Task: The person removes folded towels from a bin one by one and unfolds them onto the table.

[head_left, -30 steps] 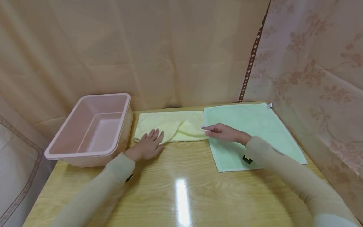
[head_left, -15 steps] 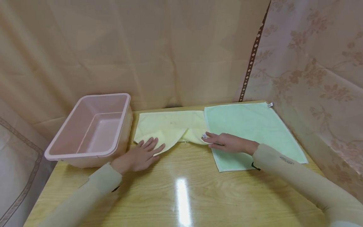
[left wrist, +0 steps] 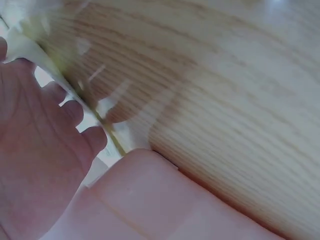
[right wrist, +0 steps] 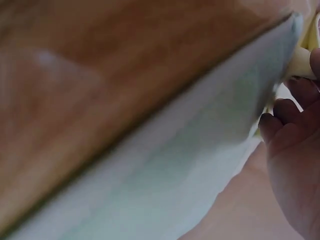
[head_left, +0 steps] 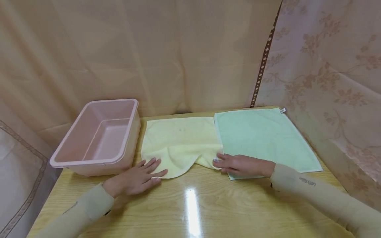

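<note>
A yellow towel [head_left: 181,132] lies on the table, its near edge rumpled into a raised wave. In the head view my left hand [head_left: 135,178] rests with spread, straight fingers on its near left corner. My right hand [head_left: 244,165] touches the near right corner, by a small white label, its fingers stretched out over the cloth. Beneath that hand lies a green towel [head_left: 256,132], spread flat and bordering the yellow one. In the right wrist view, a bit of yellow cloth [right wrist: 300,65] shows by the fingertips; the exact contact is partly hidden.
A pink plastic basin [head_left: 128,145] stands at the table's left, close to the yellow towel. Behind the wooden table [head_left: 166,208] hangs a beige curtain [head_left: 154,59]. A flowered cloth [head_left: 333,82] hangs along the right side.
Both hands have moved toward me, drawing the yellow towel's near edge along and unfolding it. Its folded flap now lies nearer the front. The right hand's earlier pinch has loosened into stretched fingers.
</note>
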